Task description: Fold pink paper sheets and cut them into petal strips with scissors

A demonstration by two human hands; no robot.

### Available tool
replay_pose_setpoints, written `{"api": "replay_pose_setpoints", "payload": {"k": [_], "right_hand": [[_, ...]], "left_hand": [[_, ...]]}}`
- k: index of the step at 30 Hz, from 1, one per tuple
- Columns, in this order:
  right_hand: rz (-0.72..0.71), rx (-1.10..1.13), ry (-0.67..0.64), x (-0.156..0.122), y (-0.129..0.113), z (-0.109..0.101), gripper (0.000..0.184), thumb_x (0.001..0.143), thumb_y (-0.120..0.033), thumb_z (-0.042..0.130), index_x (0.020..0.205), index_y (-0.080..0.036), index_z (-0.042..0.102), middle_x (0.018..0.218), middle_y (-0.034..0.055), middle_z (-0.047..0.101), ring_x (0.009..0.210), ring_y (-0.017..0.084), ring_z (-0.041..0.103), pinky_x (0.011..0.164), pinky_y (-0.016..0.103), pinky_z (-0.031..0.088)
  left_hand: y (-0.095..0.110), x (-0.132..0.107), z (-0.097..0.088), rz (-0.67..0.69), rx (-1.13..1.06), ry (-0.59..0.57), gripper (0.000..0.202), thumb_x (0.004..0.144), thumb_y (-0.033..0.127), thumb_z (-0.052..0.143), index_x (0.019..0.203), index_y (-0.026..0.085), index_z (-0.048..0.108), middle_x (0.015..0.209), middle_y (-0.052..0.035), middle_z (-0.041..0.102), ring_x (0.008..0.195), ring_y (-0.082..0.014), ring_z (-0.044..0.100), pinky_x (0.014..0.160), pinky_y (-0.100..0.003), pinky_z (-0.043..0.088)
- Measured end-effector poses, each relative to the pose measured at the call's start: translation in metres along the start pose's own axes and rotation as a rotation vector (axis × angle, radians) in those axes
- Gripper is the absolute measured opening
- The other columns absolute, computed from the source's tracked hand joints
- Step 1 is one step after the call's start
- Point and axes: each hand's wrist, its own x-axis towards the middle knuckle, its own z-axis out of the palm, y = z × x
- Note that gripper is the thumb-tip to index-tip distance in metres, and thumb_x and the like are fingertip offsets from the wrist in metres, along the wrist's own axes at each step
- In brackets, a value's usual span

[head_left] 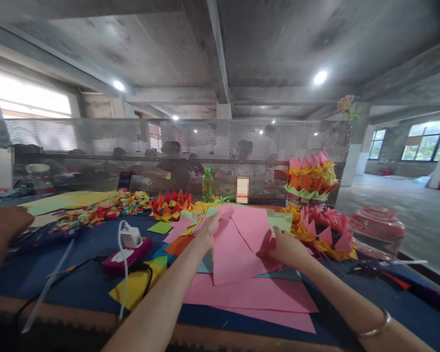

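A pink paper sheet [238, 254], raised and tilted above other sheets, is between my hands. My left hand [220, 222] grips its upper left edge, with the fingertips partly behind the paper. At the right side, my right hand [284, 248] has its fingers closed on the sheet, where a fold or overlapping edge runs diagonally. Beneath lie larger pink sheets [249, 296], with blue, orange and yellow paper pieces around them. A silver bangle [377, 325] circles my right wrist.
A purple power strip [126, 256] with a white charger [132, 237] stands left. Folded-paper rings [311, 181] are stacked right, near a clear plastic jar [377, 232] and a glue gun [399, 281]. Another person's hand [11, 222] is far left. A perforated metal screen [139, 142] borders the back.
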Motion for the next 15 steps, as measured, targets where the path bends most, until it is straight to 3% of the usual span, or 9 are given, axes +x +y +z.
{"api": "replay_pose_setpoints", "payload": {"k": [5, 10, 13, 15], "right_hand": [[0.043, 0.213, -0.01, 0.013, 0.017, 0.008, 0.071, 0.05, -0.06, 0.075, 0.101, -0.014, 0.054, 0.091, 0.0157, 0.068, 0.085, 0.034, 0.064, 0.069, 0.037, 0.043], [-0.095, 0.661, -0.024, 0.024, 0.026, 0.015, 0.033, 0.058, -0.046, 0.073, 0.065, -0.017, 0.058, 0.06, 0.0003, 0.063, 0.063, 0.02, 0.059, 0.057, 0.027, 0.041], [-0.135, 0.797, -0.025, 0.027, 0.024, 0.016, 0.035, 0.069, -0.051, 0.063, 0.071, -0.016, 0.059, 0.066, 0.0013, 0.065, 0.064, 0.018, 0.059, 0.055, 0.026, 0.043], [-0.143, 0.881, -0.016, 0.028, 0.021, 0.015, 0.039, 0.074, -0.055, 0.058, 0.076, -0.016, 0.059, 0.07, 0.003, 0.066, 0.064, 0.018, 0.06, 0.055, 0.026, 0.045]], "left_hand": [[0.002, -0.003, 0.0, 0.169, 0.045, 0.051, 0.012, 0.07, 0.026, 0.06, 0.076, 0.016, 0.062, 0.066, -0.0037, 0.067, 0.052, -0.0169, 0.06, 0.054, -0.029, 0.048], [0.006, 0.001, -0.007, 0.244, 0.103, 0.178, 0.008, 0.069, 0.023, 0.062, 0.074, 0.017, 0.06, 0.066, -0.0048, 0.065, 0.058, -0.0205, 0.062, 0.057, -0.031, 0.047], [0.01, 0.0, -0.012, 0.39, 0.146, 0.314, 0.013, 0.067, 0.015, 0.061, 0.078, 0.018, 0.057, 0.079, -0.007, 0.065, 0.081, -0.0248, 0.064, 0.067, -0.031, 0.047], [0.013, -0.005, -0.012, 0.604, 0.224, 0.451, 0.025, 0.066, 0.011, 0.062, 0.089, 0.02, 0.055, 0.099, -0.0081, 0.063, 0.104, -0.0251, 0.056, 0.078, -0.029, 0.046]]}}
